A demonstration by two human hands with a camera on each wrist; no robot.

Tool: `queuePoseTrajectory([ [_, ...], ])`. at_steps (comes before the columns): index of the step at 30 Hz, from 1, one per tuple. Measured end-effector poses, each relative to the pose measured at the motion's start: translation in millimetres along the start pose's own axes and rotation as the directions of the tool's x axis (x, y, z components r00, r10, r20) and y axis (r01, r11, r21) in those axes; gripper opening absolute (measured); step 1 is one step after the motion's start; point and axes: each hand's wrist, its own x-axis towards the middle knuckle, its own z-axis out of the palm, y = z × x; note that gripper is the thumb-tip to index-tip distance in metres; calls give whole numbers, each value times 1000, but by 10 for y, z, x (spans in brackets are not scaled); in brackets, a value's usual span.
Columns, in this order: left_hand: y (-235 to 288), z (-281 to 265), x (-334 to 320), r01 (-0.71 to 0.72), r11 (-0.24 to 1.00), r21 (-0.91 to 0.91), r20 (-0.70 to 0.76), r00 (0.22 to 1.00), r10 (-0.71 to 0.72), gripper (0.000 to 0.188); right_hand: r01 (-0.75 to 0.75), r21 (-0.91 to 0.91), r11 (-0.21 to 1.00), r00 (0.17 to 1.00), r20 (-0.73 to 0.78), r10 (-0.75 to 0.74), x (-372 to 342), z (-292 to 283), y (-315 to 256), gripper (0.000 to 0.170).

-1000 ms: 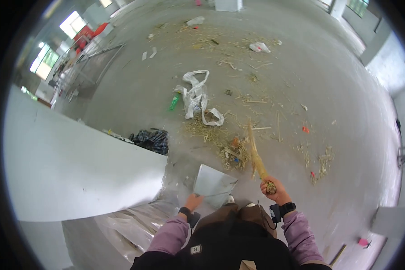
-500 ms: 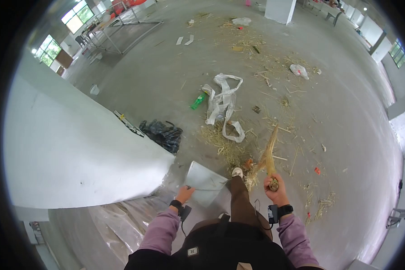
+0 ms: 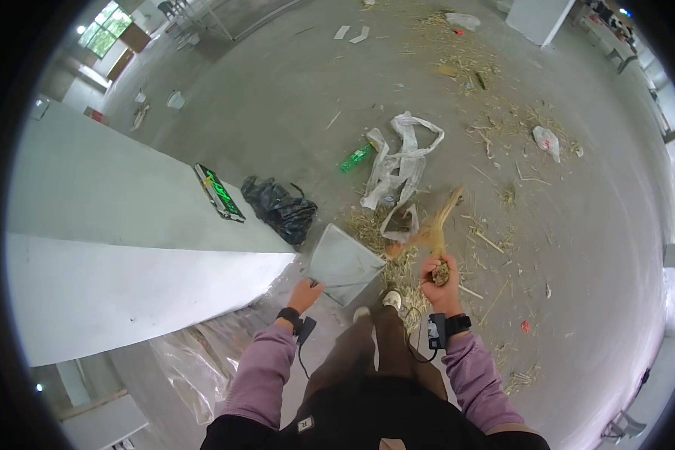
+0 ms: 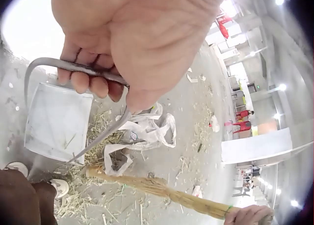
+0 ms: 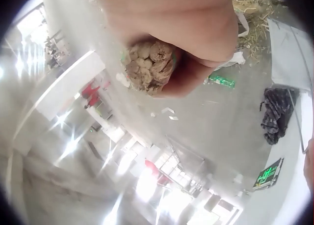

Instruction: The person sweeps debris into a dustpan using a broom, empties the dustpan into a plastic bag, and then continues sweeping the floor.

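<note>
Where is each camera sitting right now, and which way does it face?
Head: on the head, facing forward and down at the dustpan and broom; shows both arms, legs.
Left wrist: past the left hand, over the dustpan and broom; shows palm, shoes, right hand.
Right wrist: past the right hand, across the floor; shows that hand gripping the broom's end.
Head and right wrist share the green bottle and black bag.

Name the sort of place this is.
Probably a large unfinished or disused building hall, perhaps a workshop. A wide, bare grey floor is strewn with straw, a plain pillar stands on it, and ceiling lights hang overhead.
</note>
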Motion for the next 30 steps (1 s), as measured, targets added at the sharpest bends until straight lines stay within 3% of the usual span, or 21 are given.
queuePoseTrajectory([
  [5, 36, 97, 494, 0, 1000, 23, -16, 1000, 1, 42, -116, 204, 972, 991, 94, 99, 141, 272, 17, 11],
  [9, -76, 219, 901, 11, 999, -50, 30, 1000, -9, 41, -210, 162, 964, 974, 121, 191, -4, 242, -7, 21],
  [12, -115, 264, 1058, -18, 999, -32, 36, 999, 19, 41, -209, 27, 978, 977, 35, 208, -205, 211, -61, 23],
  [15, -120, 241, 1094, -30, 1000, -5, 24, 999, 30, 40, -242, -294, 925, 965, -170, 198, -383, 332, -101, 23],
  [18, -149, 209, 1130, -6, 1000, -30, 20, 1000, 7, 40, -316, -730, 605, 939, -334, 87, -380, 464, -88, 20],
  [21, -263, 238, 1218, -10, 998, -56, -16, 1000, 10, 40, -374, -921, 109, 917, -385, -107, -196, 617, -103, 18],
  [24, -313, 251, 1229, 15, 997, -73, -23, 1000, -16, 38, -305, -885, -351, 950, -259, -172, 237, 717, -244, 23],
  [27, -254, 224, 1198, 80, 993, -84, -31, 996, -83, 38, -225, -677, -701, 972, -108, -207, 881, 889, -394, 26],
  [30, -226, 255, 1200, 115, 987, -112, -73, 990, -123, 38, -187, -580, -793, 982, -144, -126, 1669, 1126, -535, 32],
])
